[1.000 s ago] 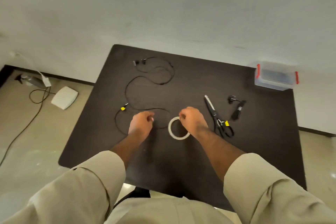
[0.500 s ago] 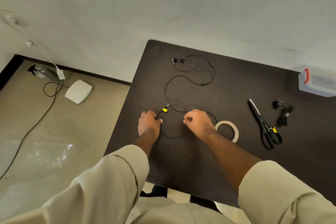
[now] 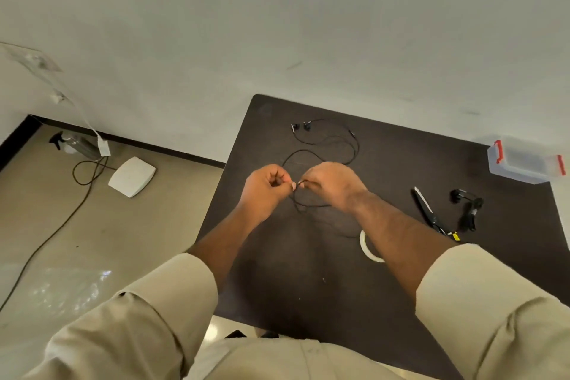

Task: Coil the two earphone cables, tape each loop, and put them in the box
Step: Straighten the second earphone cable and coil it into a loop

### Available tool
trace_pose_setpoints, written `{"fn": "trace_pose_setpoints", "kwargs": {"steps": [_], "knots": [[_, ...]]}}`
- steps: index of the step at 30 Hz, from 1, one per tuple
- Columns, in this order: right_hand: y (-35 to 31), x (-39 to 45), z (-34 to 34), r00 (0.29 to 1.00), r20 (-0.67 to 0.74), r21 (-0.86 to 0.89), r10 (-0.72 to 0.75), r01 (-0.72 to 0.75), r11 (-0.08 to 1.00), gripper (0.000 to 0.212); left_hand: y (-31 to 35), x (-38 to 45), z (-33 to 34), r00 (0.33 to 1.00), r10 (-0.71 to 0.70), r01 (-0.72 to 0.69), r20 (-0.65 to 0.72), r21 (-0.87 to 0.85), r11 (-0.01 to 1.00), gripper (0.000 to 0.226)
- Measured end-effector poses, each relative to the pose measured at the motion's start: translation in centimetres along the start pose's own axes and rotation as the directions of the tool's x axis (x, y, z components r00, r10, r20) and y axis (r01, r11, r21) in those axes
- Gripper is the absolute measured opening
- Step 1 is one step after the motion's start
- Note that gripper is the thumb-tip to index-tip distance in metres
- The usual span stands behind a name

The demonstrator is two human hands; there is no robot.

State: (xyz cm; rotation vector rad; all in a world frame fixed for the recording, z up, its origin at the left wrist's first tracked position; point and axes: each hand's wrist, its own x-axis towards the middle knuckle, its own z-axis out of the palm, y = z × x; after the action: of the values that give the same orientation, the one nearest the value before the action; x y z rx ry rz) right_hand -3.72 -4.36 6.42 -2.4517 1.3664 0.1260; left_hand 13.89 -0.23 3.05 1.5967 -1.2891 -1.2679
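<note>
- Head view: a dark, matte rectangular table (image 3: 308,287) is seen from above and is taken as the landmark for all places below.
- Over the table's middle, the left hand (image 3: 265,187) and the right hand (image 3: 331,183) are raised close together, fingers curled, each pinching a stretch of the thin black loose earphone cable (image 3: 354,148).
- From the hands, this cable trails in slack curves toward the table's far edge, where its two small earbuds (image 3: 300,126) lie side by side; a short loop hangs beneath the hands.
- A flat white ring of tape (image 3: 367,248) lies on the table near its middle, partly hidden by the right forearm.
- Slim scissors (image 3: 427,210) with a pale blade lie on the table's right part.
- Just right of the scissors lies the second earphone (image 3: 468,210), already bundled into a short black coil.
- At the table's far right corner stands a translucent plastic box (image 3: 524,163) with red latches.
- Left of the table, on the smooth beige floor, a flat white rounded device (image 3: 132,176) lies.
</note>
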Motion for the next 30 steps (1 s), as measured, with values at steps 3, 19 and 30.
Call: {"fn": "trace_pose_setpoints", "kwargs": {"steps": [3,19,30], "knots": [[2.3,-1.2,-3.4,0.987,-0.148,0.076,0.062,-0.051,0.996,0.027,2.3,-0.7,-0.1,0.981,-0.015,0.037,0.195,-0.108,0.993,0.035],[6.4,-8.5,-22.9,0.694,-0.689,0.277,0.21,-0.016,0.961,0.015,18.8,0.8,2.1,0.956,0.289,-0.263,0.054,-0.289,0.921,0.02],[17.5,-17.1,-24.3,0.623,-0.698,0.376,0.354,-0.103,0.921,0.04,28.0,4.4,-9.7,0.929,0.368,-0.37,-0.047,-0.153,0.916,0.015]]}}
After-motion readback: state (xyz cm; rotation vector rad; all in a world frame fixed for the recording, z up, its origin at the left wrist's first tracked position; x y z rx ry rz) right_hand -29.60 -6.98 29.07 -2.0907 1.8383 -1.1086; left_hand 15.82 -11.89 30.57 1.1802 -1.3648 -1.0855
